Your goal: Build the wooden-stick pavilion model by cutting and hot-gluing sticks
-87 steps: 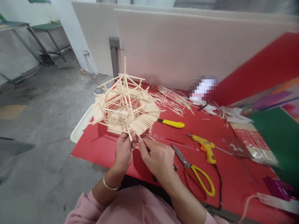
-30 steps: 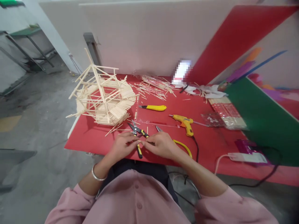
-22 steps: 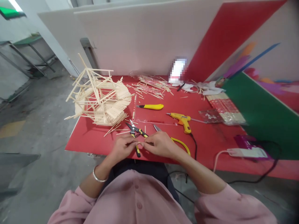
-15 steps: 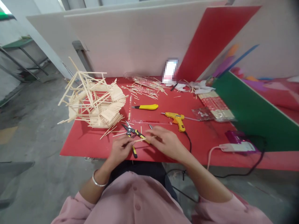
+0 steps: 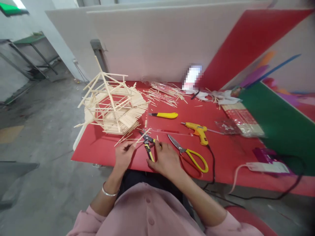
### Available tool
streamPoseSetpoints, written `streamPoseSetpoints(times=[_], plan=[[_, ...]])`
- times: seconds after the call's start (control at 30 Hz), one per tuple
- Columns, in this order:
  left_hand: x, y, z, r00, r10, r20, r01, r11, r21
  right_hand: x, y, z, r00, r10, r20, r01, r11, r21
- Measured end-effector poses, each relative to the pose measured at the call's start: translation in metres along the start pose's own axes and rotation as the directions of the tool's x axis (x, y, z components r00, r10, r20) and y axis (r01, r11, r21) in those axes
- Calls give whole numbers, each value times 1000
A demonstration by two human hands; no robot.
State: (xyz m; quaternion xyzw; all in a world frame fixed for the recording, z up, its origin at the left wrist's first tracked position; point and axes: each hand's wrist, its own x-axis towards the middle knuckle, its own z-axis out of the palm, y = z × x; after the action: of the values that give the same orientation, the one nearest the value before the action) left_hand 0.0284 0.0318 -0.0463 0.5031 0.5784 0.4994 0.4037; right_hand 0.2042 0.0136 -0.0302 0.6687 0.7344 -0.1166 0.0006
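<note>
My left hand [image 5: 123,156] pinches a thin wooden stick [image 5: 142,137], which slants up and to the right across the cutters. Close beside it, my right hand [image 5: 167,159] is around the black-and-yellow handles of the cutters [image 5: 148,149], thumb at the lower handle and fingers at the upper one. Its palm hides part of the handles. Scissors with yellow handles [image 5: 197,160] lie just right of this hand. A model built of wooden sticks [image 5: 115,108], with a peaked open frame, stands left of the hands; loose sticks [image 5: 124,137] lie at its front.
A yellow utility knife [image 5: 167,115] and a yellow glue gun [image 5: 200,131] lie on the red tabletop [image 5: 98,154]. Farther back are loose sticks [image 5: 159,95], a lit phone [image 5: 193,77] and packed sticks [image 5: 246,119]. A power strip [image 5: 268,167] and cables are at right.
My right hand has come off the stick and moved down onto the cutters' handles. The stick now points up-right from my left hand. The scissors have come into full view; the camera has shifted.
</note>
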Motion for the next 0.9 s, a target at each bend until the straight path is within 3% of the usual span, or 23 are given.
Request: streamPoseSetpoints(times=[0.1,0.2,0.27,0.33,0.4,0.43,0.5,0.53,0.6,0.77,0.9], plan=[[3,-5,5,996,-87,-26,84,990,-111,6,12,-21,999,-4,46,1,998,68],[5,-10,9,978,-208,-15,195,940,-280,2,37,-39,985,-51,167,-20,917,399],[7,-13,12,958,-287,6,267,886,-378,-8,56,-43,927,-125,354,-172,695,698],[8,-15,14,941,-337,10,307,843,-442,-22,68,-39,845,-239,479,-390,340,856],[8,-16,17,934,-356,18,321,818,-477,-38,69,-29,780,-347,521,-546,29,837],[8,-16,19,933,-358,26,325,812,-485,-45,66,-23,777,-371,508,-574,-89,814],[8,-16,22,937,-346,45,324,815,-481,-56,56,-9,789,-391,474,-579,-214,787],[7,-16,24,941,-334,56,321,823,-469,-60,51,-3,800,-384,461,-565,-224,794],[6,-14,25,948,-310,73,310,845,-435,-63,41,8,822,-338,458,-529,-157,834],[2,-4,25,960,-275,60,277,889,-366,-57,37,11,884,-128,449,-427,167,889],[-4,6,28,979,-200,31,200,924,-326,-49,35,-7,951,-172,256,-169,404,899]])
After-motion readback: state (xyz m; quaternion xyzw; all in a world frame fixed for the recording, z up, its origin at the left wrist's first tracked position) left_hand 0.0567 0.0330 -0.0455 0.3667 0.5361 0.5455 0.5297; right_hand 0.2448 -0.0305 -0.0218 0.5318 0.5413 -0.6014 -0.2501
